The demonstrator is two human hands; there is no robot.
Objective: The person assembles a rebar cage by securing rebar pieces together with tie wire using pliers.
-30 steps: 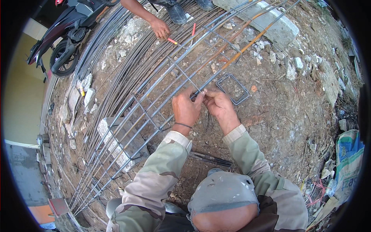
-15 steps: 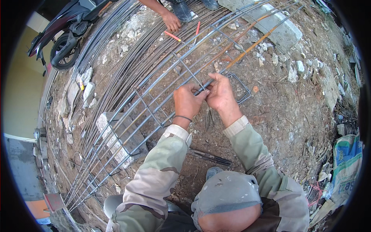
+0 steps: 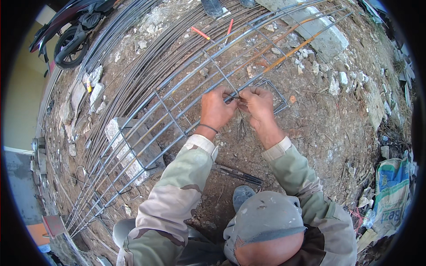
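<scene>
A long steel rebar cage (image 3: 177,102) lies on the dirt, running from lower left to upper right. My left hand (image 3: 216,109) and my right hand (image 3: 257,104) meet at one of its front bars, fingers pinched on thin tie wire (image 3: 241,124) whose loose ends hang below the bar. A loose square stirrup (image 3: 277,95) rests on the ground just right of my right hand. My head and camouflage sleeves fill the lower middle.
Bundled loose rebar (image 3: 120,66) lies behind the cage. A concrete block (image 3: 131,148) props the cage. Pliers (image 3: 237,174) lie on the dirt by my knee. A motorbike (image 3: 73,31) stands upper left, a concrete slab (image 3: 317,33) upper right, sacks (image 3: 392,186) at right. Another person's shoes (image 3: 213,6) are at top.
The view has shifted so the cage sits lower. The other person's hand at the top has left the picture. My hands stay together on the same bar, working the wire.
</scene>
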